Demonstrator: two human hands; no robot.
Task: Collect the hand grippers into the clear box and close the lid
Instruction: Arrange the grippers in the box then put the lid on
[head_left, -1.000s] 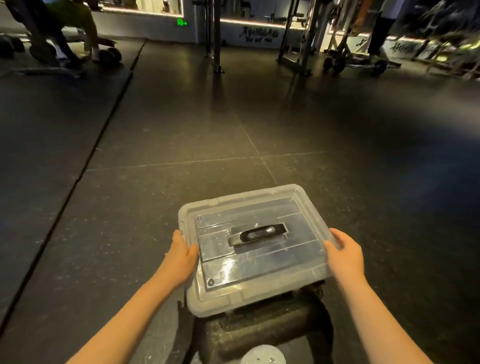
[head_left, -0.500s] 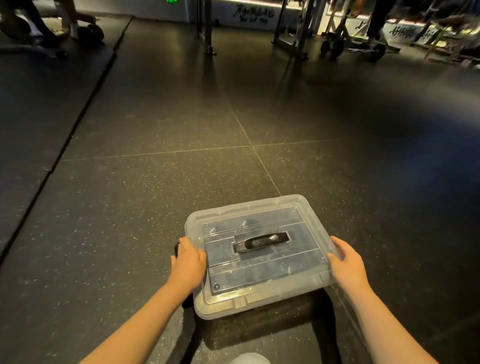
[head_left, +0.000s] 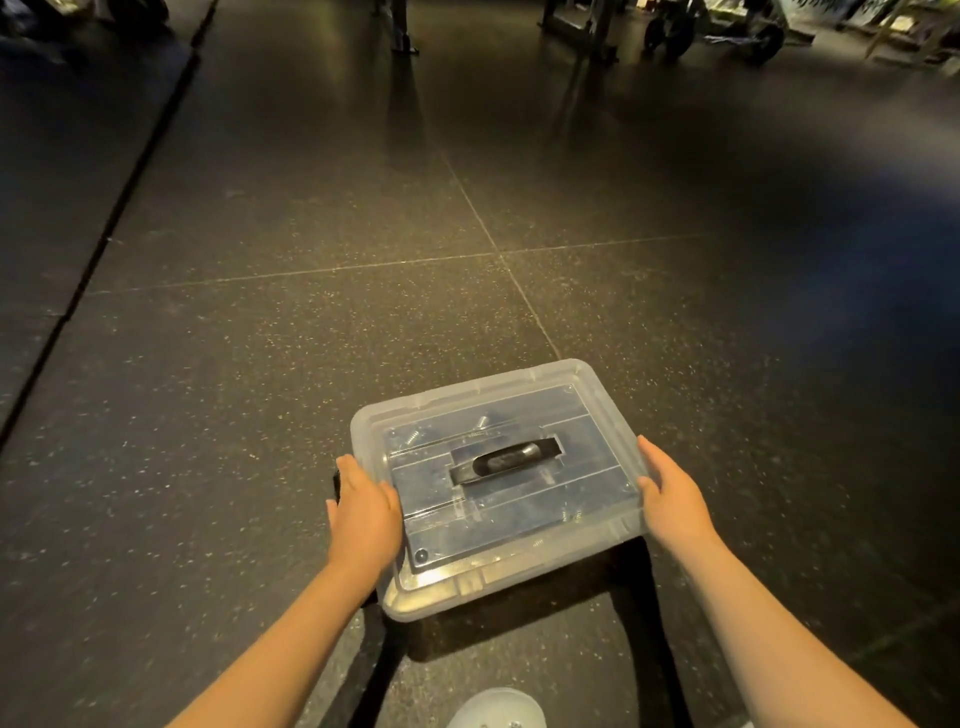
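Here: lid (head_left: 524, 512) sits closed on clear box (head_left: 457, 597); left hand (head_left: 363, 514) grips its left edge, right hand (head_left: 672, 501) its right edge; speckled floor (head_left: 311, 364) beneath.

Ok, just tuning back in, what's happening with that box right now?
A person holds the clear box by its two short sides: the left hand grips the left edge, the right hand the right edge. The lid is on, its black handle lying flat in the middle. Coil springs of hand grippers show through the lid, so they seem to be inside. Whether the box rests on the gym floor or hangs just above it is unclear.
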